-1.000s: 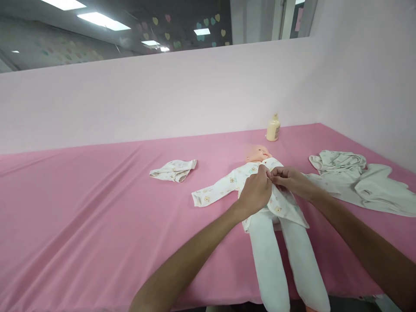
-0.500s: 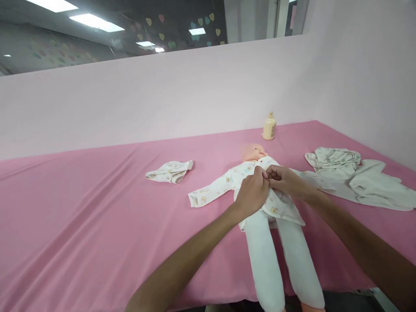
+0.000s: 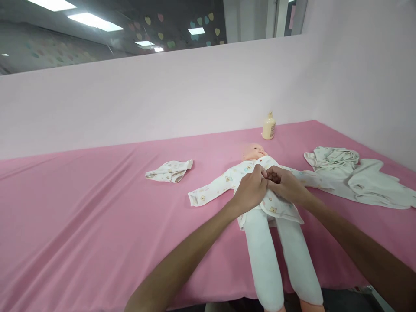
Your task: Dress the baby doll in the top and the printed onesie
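Closest to you were the legs of the doll (image 3: pixel 264 260), both white, with the feet past the near edge of the pink cover (image 3: pixel 97 225). The doll lay on its back, and its white shirt (image 3: pixel 279 210) (the one with tiny bears on it) was on its body, with both sleeves spread out wide.

That shirt looked thin, light and soft. It would likely flop and crease, not break or slide away, so the front edge, near the middle of the chest, seemed a good place to pinch. The doll looked a bit stiffer than its clothes.

Your left hand (image 3: pixel 251 189) was curled up, thumb and finger pressed close on the shirt front. Your right hand (image 3: pixel 286 184) was bent in to meet it, its fingers nearly closed on the same bit of cloth. The very tips were too hidden to see a button or a tie.

Off to the left lay a small printed cloth (image 3: pixel 170 171), and to the right a heap of white clothes (image 3: pixel 344 169). Past the doll's head, a pale yellow bottle (image 3: pixel 268 126) stood upright near the wall (image 3: pixel 162 102).
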